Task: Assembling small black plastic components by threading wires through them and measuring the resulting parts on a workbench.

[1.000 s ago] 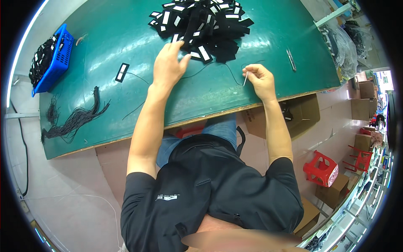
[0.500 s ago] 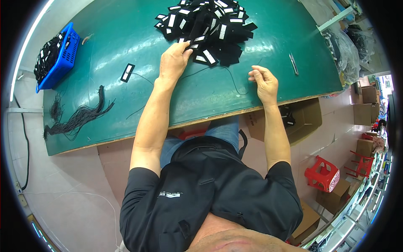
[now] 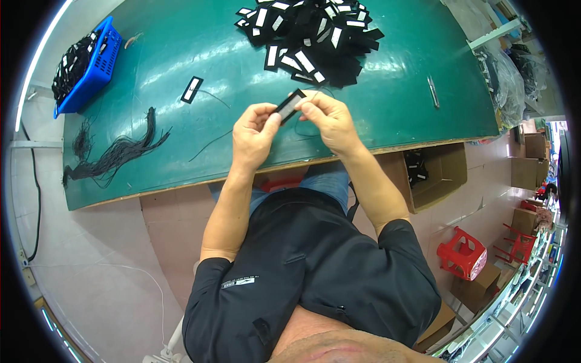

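A black rectangular tag with a pale grey panel (image 3: 288,107) is held between my two hands, tilted, above the table's near side. My left hand (image 3: 254,134) pinches its lower left end between thumb and fingers. At the upper right end, my right hand (image 3: 333,124) has its thumb and fingertips closed on the tag. A thin dark cord loops beside my right fingers; whether they grip it too is hidden. To the left, another black tag (image 3: 192,89) with a white panel lies flat with a cord (image 3: 216,98) attached. A heap of similar tags (image 3: 318,42) lies beyond my hands.
A bundle of dark cords (image 3: 124,152) lies on the green table (image 3: 163,54) at left. Past it stands a blue basket (image 3: 97,75) full of tags. Slim metal snips or tweezers (image 3: 433,92) lie at right. Below the edge is a cardboard box (image 3: 445,175); a red stool (image 3: 462,253) stands farther off.
My left hand has drawn back from the heap with a tag. My right hand has moved left to meet it, and both now hold the tag. The view has shifted slightly.
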`<state>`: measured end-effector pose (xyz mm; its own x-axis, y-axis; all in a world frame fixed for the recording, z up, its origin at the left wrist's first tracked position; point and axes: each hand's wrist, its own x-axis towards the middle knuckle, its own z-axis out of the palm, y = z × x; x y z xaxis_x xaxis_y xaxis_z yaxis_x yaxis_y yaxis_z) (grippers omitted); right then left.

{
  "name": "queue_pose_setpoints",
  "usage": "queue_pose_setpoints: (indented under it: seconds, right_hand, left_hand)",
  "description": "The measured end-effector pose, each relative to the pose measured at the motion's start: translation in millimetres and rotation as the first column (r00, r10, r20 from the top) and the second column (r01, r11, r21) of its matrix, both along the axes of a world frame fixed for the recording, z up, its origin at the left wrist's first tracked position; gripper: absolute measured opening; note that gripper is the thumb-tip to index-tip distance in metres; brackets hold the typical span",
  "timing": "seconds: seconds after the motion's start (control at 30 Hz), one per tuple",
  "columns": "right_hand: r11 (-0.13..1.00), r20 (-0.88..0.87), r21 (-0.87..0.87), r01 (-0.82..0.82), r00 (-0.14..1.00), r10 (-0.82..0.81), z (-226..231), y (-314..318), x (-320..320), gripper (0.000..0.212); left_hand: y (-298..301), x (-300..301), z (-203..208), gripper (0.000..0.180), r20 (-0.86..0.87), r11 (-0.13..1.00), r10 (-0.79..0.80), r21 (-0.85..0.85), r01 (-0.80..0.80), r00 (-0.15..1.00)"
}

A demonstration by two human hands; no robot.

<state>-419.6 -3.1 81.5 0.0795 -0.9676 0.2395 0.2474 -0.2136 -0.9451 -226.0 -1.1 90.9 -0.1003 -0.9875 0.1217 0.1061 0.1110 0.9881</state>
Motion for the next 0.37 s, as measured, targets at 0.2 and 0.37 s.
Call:
queue_pose_setpoints:
  seconds: [0.2, 0.37]
  right_hand:
    - [0.968, -0.359, -0.225, -0.116, 0.933, 0.028, 12.4, -10.1, 28.2, 0.015]
    - [0.979, -0.348, 0.195, -0.055, 0.93, 0.122, 16.6, -3.0, 42.4, 0.015]
  left_hand:
    - [3.9, 29.2, -5.0, 0.016, 0.251, 0.995, 0.031, -0.098, -0.006, 0.967]
    - [0.2, 43.9, -24.7, 0.026, -0.028, 0.992, 0.116, 0.058, -0.114, 0.993]
